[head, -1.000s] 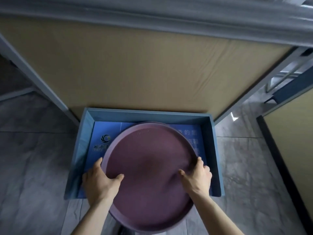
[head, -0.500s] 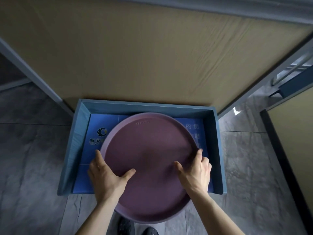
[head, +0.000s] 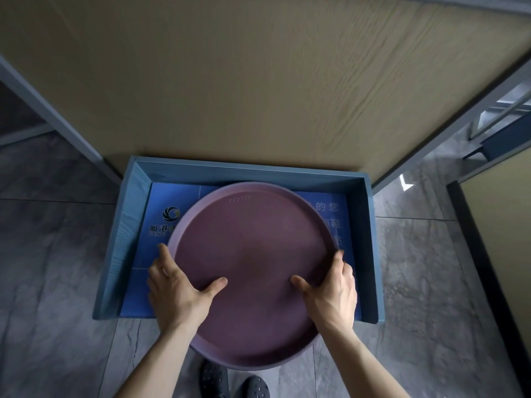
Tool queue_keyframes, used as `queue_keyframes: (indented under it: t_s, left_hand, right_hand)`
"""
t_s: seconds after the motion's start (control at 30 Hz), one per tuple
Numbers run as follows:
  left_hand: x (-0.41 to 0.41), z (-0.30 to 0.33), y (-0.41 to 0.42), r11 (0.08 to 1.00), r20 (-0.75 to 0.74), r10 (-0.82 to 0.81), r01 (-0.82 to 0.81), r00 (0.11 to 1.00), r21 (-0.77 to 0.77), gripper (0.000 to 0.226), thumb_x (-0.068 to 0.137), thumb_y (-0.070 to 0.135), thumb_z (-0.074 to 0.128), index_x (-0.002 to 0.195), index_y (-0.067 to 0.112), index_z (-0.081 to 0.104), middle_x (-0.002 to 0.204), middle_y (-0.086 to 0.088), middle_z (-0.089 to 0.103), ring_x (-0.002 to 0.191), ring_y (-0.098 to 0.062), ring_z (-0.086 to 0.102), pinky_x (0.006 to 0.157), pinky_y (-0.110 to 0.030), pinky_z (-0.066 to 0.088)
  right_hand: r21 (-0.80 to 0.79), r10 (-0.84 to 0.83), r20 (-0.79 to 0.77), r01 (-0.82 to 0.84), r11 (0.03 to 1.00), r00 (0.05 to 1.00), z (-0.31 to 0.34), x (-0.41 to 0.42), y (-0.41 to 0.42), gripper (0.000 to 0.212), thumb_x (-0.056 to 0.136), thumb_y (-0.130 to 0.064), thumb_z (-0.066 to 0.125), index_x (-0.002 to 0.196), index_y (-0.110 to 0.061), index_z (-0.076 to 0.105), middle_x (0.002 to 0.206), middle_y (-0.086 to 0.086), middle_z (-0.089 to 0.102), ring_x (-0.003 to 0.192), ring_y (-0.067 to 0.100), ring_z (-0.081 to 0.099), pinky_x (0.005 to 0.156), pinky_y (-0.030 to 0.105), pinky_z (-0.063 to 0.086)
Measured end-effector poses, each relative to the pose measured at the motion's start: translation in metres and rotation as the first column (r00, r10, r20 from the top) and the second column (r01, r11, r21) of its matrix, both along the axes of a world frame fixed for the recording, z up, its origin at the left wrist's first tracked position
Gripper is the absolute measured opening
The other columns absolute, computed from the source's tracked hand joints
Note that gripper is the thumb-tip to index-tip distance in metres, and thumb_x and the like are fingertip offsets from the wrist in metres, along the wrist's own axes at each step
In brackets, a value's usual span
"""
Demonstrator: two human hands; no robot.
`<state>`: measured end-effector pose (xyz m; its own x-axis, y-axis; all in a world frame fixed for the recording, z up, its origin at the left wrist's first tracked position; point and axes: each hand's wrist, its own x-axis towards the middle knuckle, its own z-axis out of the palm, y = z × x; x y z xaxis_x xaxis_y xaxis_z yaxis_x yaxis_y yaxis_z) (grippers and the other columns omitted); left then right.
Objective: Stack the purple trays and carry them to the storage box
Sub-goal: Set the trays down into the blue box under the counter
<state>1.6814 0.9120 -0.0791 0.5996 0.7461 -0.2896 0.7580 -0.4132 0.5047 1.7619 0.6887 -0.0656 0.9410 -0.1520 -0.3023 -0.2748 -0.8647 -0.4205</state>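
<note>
A round purple tray (head: 253,254) is held level over the blue storage box (head: 370,254), which sits on the floor against a wooden panel. Only the top tray shows; any trays under it are hidden. My left hand (head: 175,291) grips the tray's left rim, thumb on the inside surface and fingers underneath. My right hand (head: 333,294) grips the right rim the same way. The tray's far half is over the box, and its near edge overhangs the box's front wall toward me.
A tan wooden panel (head: 258,81) rises right behind the box. Grey metal frame legs (head: 57,113) stand at left and right. Grey tiled floor (head: 51,282) surrounds the box. My dark shoes (head: 232,383) stand just in front of it.
The tray has moved forward and lower over the box, covering more of its blue printed bottom. Both hands keep their grip on the rim. The view has tilted down.
</note>
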Motion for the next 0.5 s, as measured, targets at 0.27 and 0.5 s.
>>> queue_keyframes:
  t_s: [0.27, 0.5]
  left_hand:
    - [0.002, -0.002, 0.000, 1.000, -0.029, 0.000, 0.000, 1.000, 0.000, 0.143, 0.052, 0.053, 0.091, 0.156, 0.014, 0.001, 0.157, -0.023, 0.020, 0.143, -0.042, 0.022, 0.112, -0.059, 0.029]
    - [0.003, 0.015, -0.007, 0.959, -0.143, -0.194, 0.219, 0.971, 0.181, 0.135, 0.057, 0.067, 0.080, 0.157, 0.019, 0.004, 0.160, -0.021, 0.015, 0.143, -0.042, 0.021, 0.115, -0.053, 0.025]
  right_hand:
    - [-0.049, 0.030, -0.025, -0.031, 0.998, 0.999, -0.003, 0.001, 0.002, 0.119, 0.072, -0.053, 0.078, 0.155, -0.011, 0.003, 0.153, 0.011, 0.032, 0.137, 0.030, 0.035, 0.107, 0.043, 0.040]
    - [-0.197, 0.291, -0.004, -0.286, 0.938, 0.957, 0.007, -0.003, -0.001, 0.128, 0.066, -0.071, 0.070, 0.156, -0.019, -0.005, 0.165, 0.015, -0.008, 0.152, 0.031, -0.004, 0.123, 0.043, 0.013]
